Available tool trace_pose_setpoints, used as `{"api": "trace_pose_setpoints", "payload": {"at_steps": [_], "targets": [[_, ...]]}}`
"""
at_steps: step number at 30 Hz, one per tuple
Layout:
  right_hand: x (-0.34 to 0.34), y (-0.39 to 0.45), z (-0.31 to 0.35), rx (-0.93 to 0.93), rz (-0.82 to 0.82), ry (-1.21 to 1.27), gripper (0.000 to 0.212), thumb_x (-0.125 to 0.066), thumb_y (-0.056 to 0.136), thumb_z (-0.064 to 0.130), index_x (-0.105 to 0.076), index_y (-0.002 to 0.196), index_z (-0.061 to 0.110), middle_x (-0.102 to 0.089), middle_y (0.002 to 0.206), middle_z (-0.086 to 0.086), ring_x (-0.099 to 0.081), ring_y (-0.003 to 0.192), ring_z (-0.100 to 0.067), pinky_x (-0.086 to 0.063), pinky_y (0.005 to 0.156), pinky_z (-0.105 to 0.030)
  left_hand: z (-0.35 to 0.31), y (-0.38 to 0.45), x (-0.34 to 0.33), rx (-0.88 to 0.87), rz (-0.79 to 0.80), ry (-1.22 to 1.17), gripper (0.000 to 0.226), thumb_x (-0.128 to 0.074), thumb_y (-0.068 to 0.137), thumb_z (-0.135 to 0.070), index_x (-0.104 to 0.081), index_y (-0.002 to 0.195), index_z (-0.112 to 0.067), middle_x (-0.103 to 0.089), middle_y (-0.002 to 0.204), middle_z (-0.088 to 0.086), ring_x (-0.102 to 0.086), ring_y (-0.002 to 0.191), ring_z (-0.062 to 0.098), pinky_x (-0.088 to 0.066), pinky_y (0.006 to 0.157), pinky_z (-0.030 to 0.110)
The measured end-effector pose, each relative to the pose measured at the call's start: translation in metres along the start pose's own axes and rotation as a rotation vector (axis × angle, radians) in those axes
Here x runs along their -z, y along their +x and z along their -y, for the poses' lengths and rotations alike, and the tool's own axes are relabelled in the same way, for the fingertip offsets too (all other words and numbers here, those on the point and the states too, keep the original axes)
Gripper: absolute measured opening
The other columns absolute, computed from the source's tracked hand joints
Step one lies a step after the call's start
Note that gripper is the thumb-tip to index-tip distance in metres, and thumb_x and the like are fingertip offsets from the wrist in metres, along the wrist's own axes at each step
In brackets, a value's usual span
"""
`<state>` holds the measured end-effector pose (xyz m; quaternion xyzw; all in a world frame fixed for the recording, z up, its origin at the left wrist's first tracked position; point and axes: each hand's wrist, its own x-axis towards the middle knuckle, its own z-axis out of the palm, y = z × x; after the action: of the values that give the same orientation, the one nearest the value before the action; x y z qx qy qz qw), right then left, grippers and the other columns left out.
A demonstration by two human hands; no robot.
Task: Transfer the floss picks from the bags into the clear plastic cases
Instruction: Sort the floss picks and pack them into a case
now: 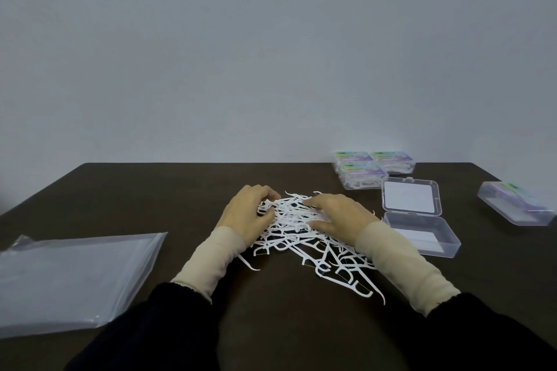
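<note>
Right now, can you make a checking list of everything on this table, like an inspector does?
Surface: dark brown table, set against a plain pale wall.
Job's things: loose white floss picks heaped mid-table; open clear case beside them, no picks seen inside; flat plastic bag lying near left.
Clutter: three closed filled cases at the far right; one more closed case at the right edge.
Grippers: left hand and right hand both rest on the heap, fingers curled into picks.
Cables: nothing seen.
Surroundings: pale wall only.
</note>
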<state>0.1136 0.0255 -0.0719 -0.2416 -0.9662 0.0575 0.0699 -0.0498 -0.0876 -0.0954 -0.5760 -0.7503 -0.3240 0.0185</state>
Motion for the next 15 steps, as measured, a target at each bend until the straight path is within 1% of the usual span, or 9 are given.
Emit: {"api": "trace_pose_setpoints", "payload": {"at_steps": [4, 7, 10, 12, 15], "targets": [[0.0017, -0.0009, 0.0005, 0.004, -0.049, -0.016, 0.031, -0.051, 0.094, 0.025, -0.055, 0.124, 0.024, -0.059, 0.123, 0.000, -0.055, 0.112, -0.019, -0.045, 0.091, -0.033, 0.0008, -0.0010, 0.0007, 0.013, 0.174, -0.005, 0.042, -0.050, 0.084, -0.007, -0.057, 0.120, -0.027, -0.058, 0.121, -0.006, -0.046, 0.116, 0.011, -0.038, 0.100, 0.031], [0.0041, -0.0031, -0.0002, 0.014, -0.094, -0.019, 0.028, -0.052, 0.093, 0.026, -0.058, 0.121, 0.023, -0.062, 0.117, 0.001, -0.055, 0.110, -0.017, -0.043, 0.087, -0.030, -0.0020, -0.0015, 0.0020, -0.004, 0.215, 0.024, 0.052, -0.047, 0.082, 0.002, -0.056, 0.125, -0.025, -0.056, 0.126, -0.001, -0.043, 0.123, 0.014, -0.034, 0.104, 0.030], [0.0044, -0.0041, -0.0037, 0.014, -0.139, 0.019, 0.024, -0.055, 0.092, 0.022, -0.062, 0.115, 0.020, -0.066, 0.111, 0.001, -0.057, 0.107, -0.017, -0.045, 0.088, -0.031, -0.0054, -0.0020, 0.0036, -0.039, 0.215, 0.055, 0.052, -0.044, 0.083, 0.006, -0.055, 0.125, -0.024, -0.055, 0.127, 0.000, -0.042, 0.125, 0.014, -0.034, 0.103, 0.030], [0.0044, -0.0051, -0.0060, 0.010, -0.165, 0.113, 0.020, -0.058, 0.090, 0.017, -0.067, 0.108, 0.018, -0.069, 0.104, -0.001, -0.061, 0.100, -0.016, -0.047, 0.088, -0.030, -0.0061, -0.0021, 0.0036, -0.057, 0.207, 0.070, 0.047, -0.046, 0.088, 0.001, -0.054, 0.126, -0.024, -0.055, 0.127, -0.001, -0.041, 0.126, 0.014, -0.034, 0.103, 0.029], [0.0049, -0.0059, -0.0083, 0.022, -0.194, 0.206, 0.018, -0.062, 0.087, 0.013, -0.070, 0.103, 0.013, -0.071, 0.097, -0.004, -0.062, 0.086, -0.012, -0.046, 0.083, -0.023, -0.0064, -0.0009, 0.0033, -0.056, 0.218, 0.102, 0.039, -0.050, 0.093, -0.011, -0.052, 0.129, -0.025, -0.056, 0.127, -0.002, -0.042, 0.124, 0.014, -0.036, 0.101, 0.031]]}}
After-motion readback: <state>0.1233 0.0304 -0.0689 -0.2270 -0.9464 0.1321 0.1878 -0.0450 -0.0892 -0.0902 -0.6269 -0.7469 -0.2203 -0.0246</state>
